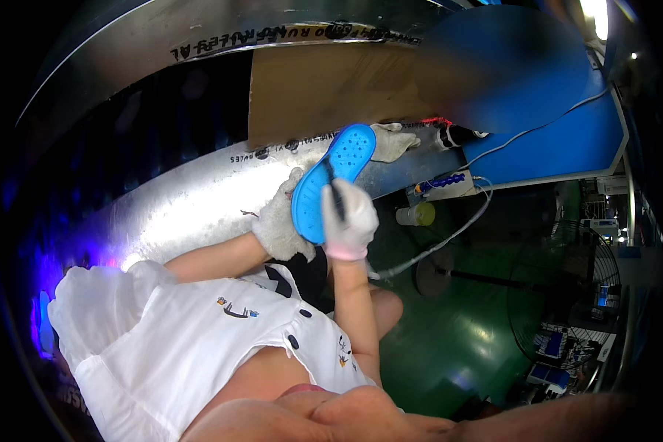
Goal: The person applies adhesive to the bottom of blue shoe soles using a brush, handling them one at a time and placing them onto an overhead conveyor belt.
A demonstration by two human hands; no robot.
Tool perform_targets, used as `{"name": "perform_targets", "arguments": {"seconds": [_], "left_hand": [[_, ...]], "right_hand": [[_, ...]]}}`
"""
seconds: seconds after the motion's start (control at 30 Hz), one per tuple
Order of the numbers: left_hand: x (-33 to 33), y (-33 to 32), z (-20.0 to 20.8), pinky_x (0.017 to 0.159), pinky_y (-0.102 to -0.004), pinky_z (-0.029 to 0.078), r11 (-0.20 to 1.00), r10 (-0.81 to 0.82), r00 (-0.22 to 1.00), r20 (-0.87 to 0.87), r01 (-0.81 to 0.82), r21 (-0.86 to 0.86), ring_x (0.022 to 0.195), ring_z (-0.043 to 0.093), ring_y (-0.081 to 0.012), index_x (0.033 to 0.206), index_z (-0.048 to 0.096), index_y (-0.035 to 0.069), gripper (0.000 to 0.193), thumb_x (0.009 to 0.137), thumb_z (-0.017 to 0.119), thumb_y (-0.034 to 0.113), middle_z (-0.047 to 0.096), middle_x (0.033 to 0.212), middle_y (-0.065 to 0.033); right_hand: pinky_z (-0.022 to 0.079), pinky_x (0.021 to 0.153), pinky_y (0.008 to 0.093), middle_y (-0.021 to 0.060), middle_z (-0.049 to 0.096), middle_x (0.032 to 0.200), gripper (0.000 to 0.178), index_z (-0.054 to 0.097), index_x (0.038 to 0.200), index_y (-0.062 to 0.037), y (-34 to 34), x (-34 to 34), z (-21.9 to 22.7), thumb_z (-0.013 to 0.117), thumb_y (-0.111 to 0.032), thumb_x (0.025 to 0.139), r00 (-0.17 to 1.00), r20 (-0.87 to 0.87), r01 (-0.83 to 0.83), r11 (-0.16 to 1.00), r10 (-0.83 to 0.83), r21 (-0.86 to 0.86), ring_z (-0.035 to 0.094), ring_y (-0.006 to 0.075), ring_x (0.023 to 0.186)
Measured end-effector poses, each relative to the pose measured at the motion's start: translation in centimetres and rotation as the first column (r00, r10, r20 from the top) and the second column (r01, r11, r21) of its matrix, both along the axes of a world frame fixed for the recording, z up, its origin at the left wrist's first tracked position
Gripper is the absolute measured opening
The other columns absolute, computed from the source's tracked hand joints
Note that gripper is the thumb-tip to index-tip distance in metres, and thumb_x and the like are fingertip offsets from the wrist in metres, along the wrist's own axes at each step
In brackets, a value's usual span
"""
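Observation:
A bright blue shoe sole [353,149], with small holes at its far end, is held at a slant above the metal bench. My left hand [278,225], in a pale knit glove, grips its near left edge, with the fingers partly behind it. Over the sole's right side is my right hand [353,221], also gloved and slightly blurred. Its fingers are wrapped around a slim black brush [337,200], whose dark tip meets the sole's upper face. Just beyond the sole, a loose pale glove [395,144] lies on the bench, partly covered by it.
The shiny metal bench [188,195] runs along the left, with a brown cardboard sheet [324,88] behind. At right are a blue tabletop [541,151], a grey cable [438,254], a blue segmented hose [443,183] and a yellow-ended roll [420,214]. A caged fan [567,295] stands farther right.

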State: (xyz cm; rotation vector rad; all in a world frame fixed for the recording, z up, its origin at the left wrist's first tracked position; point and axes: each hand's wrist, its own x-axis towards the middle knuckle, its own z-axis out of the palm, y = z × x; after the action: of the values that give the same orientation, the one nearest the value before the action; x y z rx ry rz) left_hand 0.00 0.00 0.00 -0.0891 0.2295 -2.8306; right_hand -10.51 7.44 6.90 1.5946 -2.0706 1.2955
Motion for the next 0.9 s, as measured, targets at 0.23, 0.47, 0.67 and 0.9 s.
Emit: {"name": "perform_targets", "arguments": {"seconds": [0.23,0.47,0.67,0.9], "left_hand": [[0.8,0.1,3.1,0.104,-0.0437,0.047,0.984,-0.007,0.998,0.055,0.017,-0.177,0.118,0.057,-0.028,0.141,0.047,0.009,0.068,0.098,0.04,0.061,0.057,0.131,-0.0159],[0.9,-0.5,2.1,0.1,-0.0448,0.05,0.972,0.137,0.98,0.143,-0.105,-0.21,0.114,0.059,-0.0289,0.142,0.045,0.012,0.075,0.094,0.041,0.068,0.058,0.128,-0.0154],[0.7,-2.4,2.6,0.081,-0.0373,0.058,0.917,-0.058,0.998,-0.032,0.04,-0.397,0.104,0.064,-0.0259,0.134,0.051,0.01,0.081,0.087,0.045,0.076,0.062,0.119,-0.0142],[0.2,-2.4,9.2,0.053,-0.0371,0.06,0.934,0.206,0.895,0.396,-0.06,-0.351,0.068,0.069,-0.0308,0.139,0.046,0.008,0.087,0.087,0.042,0.078,0.066,0.1,-0.0242]], "right_hand": [[0.054,0.074,0.0372,0.0146,0.071,0.094,0.016,0.071,0.097,-0.0034,0.7,-0.3,1.2,0.074,-0.006,0.081,0.872,0.482,0.144,0.986,-0.086,-0.083,0.068,0.027,0.081],[0.053,0.074,0.0331,0.0099,0.071,0.096,0.019,0.071,0.101,-0.0014,2.4,2.5,3.9,0.071,-0.001,0.082,0.826,0.561,-0.082,0.996,0.057,0.021,0.068,0.0195,0.081],[0.053,0.075,0.0325,0.0103,0.07,0.085,0.021,0.071,0.093,-0.0012,3.1,5.9,4.1,0.079,-0.002,0.073,0.964,0.215,-0.135,0.985,0.156,-0.109,0.067,0.0188,0.08],[0.054,0.073,0.0323,0.0134,0.07,0.088,0.019,0.069,0.096,-0.0018,3.1,4.4,2.6,0.077,-0.005,0.079,0.975,0.216,-0.022,0.986,0.058,-0.166,0.069,0.0241,0.081]]}}
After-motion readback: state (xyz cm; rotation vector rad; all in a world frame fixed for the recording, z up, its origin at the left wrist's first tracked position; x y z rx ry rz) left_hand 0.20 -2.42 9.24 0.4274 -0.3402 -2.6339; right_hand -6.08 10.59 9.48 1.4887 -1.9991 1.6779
